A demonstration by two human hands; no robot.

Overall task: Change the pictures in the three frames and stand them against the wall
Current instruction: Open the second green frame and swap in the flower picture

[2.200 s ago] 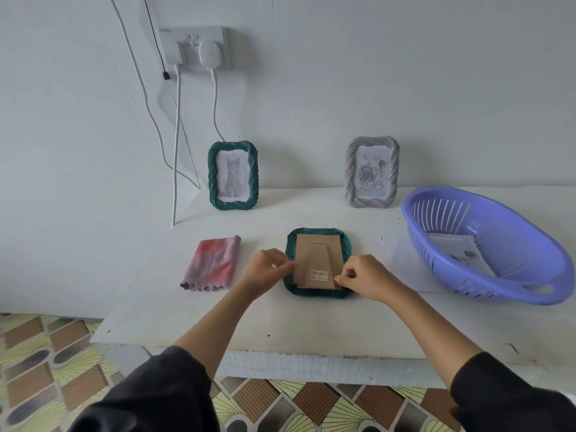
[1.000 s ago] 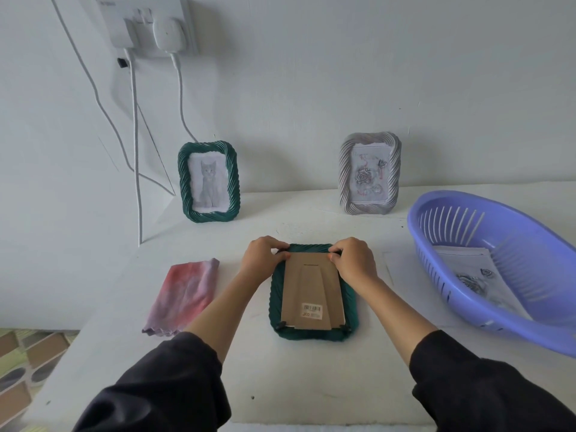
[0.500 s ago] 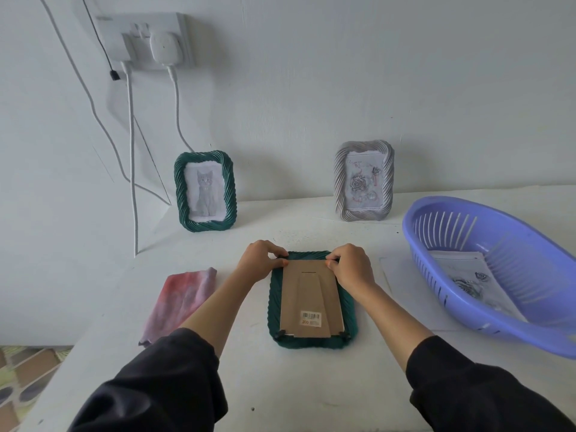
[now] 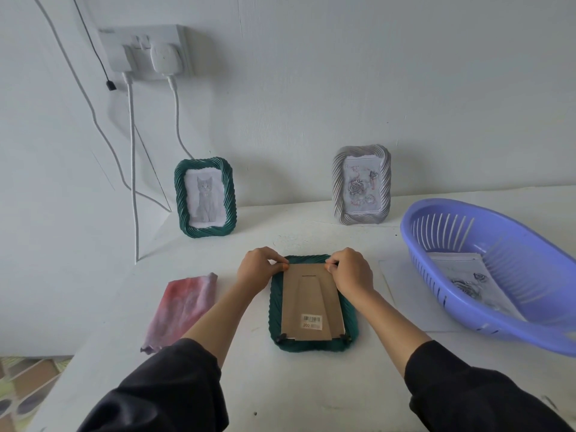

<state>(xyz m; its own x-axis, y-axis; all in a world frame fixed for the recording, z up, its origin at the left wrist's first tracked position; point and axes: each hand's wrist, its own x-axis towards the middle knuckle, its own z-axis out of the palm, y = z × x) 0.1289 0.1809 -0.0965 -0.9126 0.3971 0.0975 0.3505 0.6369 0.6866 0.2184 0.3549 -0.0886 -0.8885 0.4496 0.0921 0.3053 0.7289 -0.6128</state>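
A green frame (image 4: 311,342) lies face down on the white table (image 4: 280,385), its brown cardboard back (image 4: 310,302) facing up. My left hand (image 4: 258,269) and my right hand (image 4: 350,271) pinch at the two far corners of that back, fingers curled; the clips under them are hidden. Two black clips show at the near corners. A second green frame (image 4: 205,197) with a cat picture and a grey frame (image 4: 361,185) with a rose drawing stand against the wall.
A purple basket (image 4: 486,316) holding paper pictures (image 4: 467,275) stands at the right. A sheet of paper (image 4: 402,294) lies under its left side. A pink cloth (image 4: 182,310) lies at the left. Cables (image 4: 132,182) hang from a wall socket (image 4: 146,51).
Both hands went from the frame's side edges up to its far corners. The view also shifted closer over the table; the frame stayed flat.
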